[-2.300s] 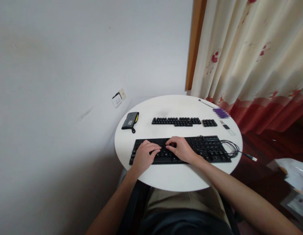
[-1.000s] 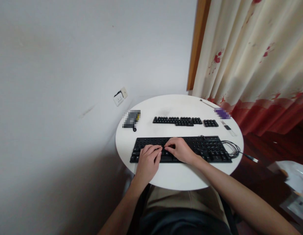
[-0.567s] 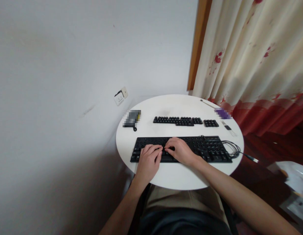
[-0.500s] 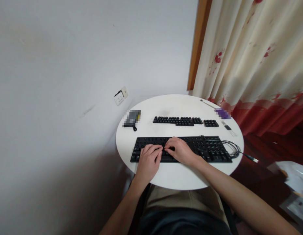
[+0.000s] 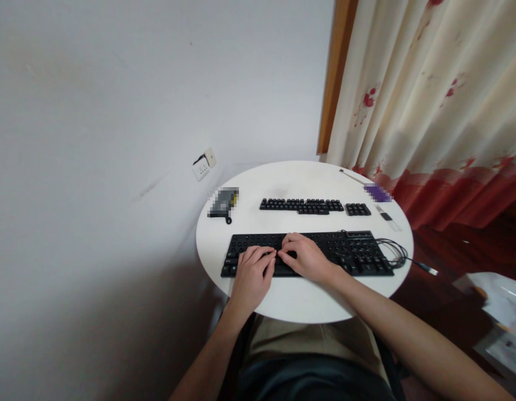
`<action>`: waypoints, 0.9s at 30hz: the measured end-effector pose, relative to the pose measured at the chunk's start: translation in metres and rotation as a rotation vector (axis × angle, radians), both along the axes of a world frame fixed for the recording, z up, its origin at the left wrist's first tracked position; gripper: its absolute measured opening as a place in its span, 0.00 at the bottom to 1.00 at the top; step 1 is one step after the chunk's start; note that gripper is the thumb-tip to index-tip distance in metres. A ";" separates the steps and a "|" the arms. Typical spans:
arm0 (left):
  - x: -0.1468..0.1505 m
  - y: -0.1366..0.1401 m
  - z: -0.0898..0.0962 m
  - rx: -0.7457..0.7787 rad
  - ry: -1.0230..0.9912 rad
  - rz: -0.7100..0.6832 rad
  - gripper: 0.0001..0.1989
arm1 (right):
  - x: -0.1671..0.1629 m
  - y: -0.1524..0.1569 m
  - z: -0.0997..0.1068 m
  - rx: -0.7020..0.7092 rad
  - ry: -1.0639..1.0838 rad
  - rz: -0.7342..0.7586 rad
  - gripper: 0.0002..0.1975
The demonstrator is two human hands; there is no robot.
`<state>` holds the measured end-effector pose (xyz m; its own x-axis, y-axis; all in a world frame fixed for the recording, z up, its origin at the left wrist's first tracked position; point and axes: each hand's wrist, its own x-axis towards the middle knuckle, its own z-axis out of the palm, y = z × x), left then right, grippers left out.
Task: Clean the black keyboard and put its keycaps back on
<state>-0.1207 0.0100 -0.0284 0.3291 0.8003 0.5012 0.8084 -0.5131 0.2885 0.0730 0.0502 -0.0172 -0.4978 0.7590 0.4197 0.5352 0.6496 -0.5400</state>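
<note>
A black computer keyboard [image 5: 349, 256] lies along the near part of the round white table, and many of its key positions look bare of caps. My left hand [image 5: 254, 270] rests on its left half, fingers stretched to the right and thumb a little apart. From the right, my right hand [image 5: 303, 256] reaches over the keyboard's middle, with thumb and forefinger pinched close to my left fingertips. Whatever lies between those fingertips is too small to make out. Behind the keyboard, black keycaps [image 5: 301, 206] stand in rows, with a smaller block of keycaps [image 5: 358, 209] to their right.
The keyboard's coiled cable [image 5: 395, 253] hangs its USB plug [image 5: 428, 270] over the right edge of the white table [image 5: 303, 303]. A blurred dark item [image 5: 224, 201] lies at left, a purple brush-like item [image 5: 378, 192] and a small black-and-clear tool [image 5: 385, 215] at right. Wall and curtain border the table.
My right fingertips have shifted very slightly left, toward my left hand. The whole view has drifted a little; the keyboard and keycap rows keep their places on the table.
</note>
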 end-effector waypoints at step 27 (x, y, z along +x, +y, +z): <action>0.002 -0.002 0.003 0.003 0.048 0.019 0.12 | 0.000 0.000 -0.001 -0.015 -0.024 -0.023 0.09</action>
<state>-0.1191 0.0083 -0.0253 0.3375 0.8051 0.4877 0.8312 -0.4981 0.2470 0.0726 0.0499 -0.0184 -0.4898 0.7766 0.3963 0.5626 0.6288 -0.5368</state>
